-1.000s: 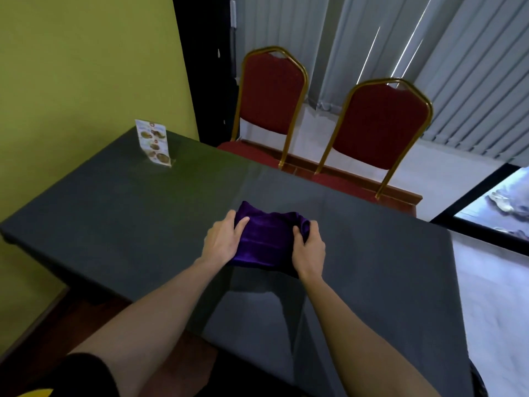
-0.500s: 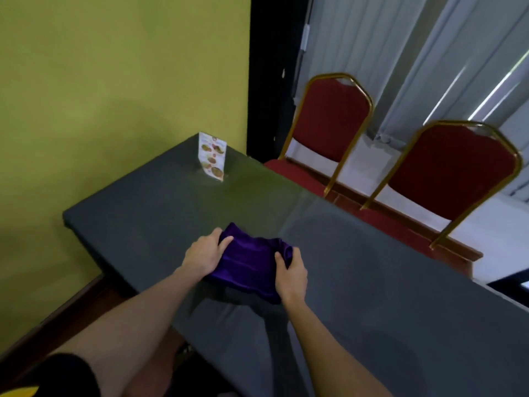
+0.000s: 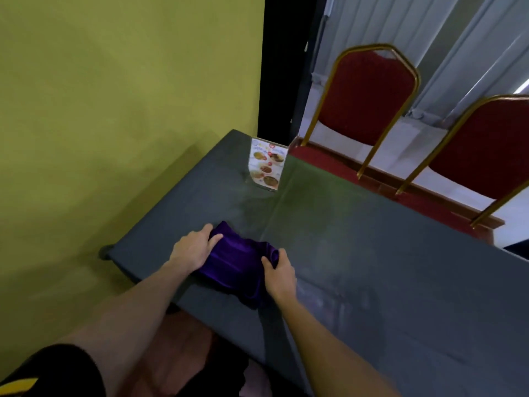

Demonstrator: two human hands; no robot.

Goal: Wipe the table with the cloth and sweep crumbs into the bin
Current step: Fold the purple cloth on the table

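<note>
A folded purple cloth (image 3: 235,267) lies on the dark grey table (image 3: 357,253), close to its near edge and towards its left end. My left hand (image 3: 192,250) presses on the cloth's left side with the thumb laid over the fabric. My right hand (image 3: 280,275) grips the cloth's bunched right edge, thumb hooked over the fold. No crumbs or bin can be seen.
A standing menu card (image 3: 265,166) sits near the table's far left corner. Two red chairs with gold frames (image 3: 363,101) (image 3: 483,156) stand behind the far edge. A yellow-green wall (image 3: 114,110) runs along the table's left end.
Both hands have slid the cloth leftwards along the table, towards its left end and the wall. The view has swung left with them.
</note>
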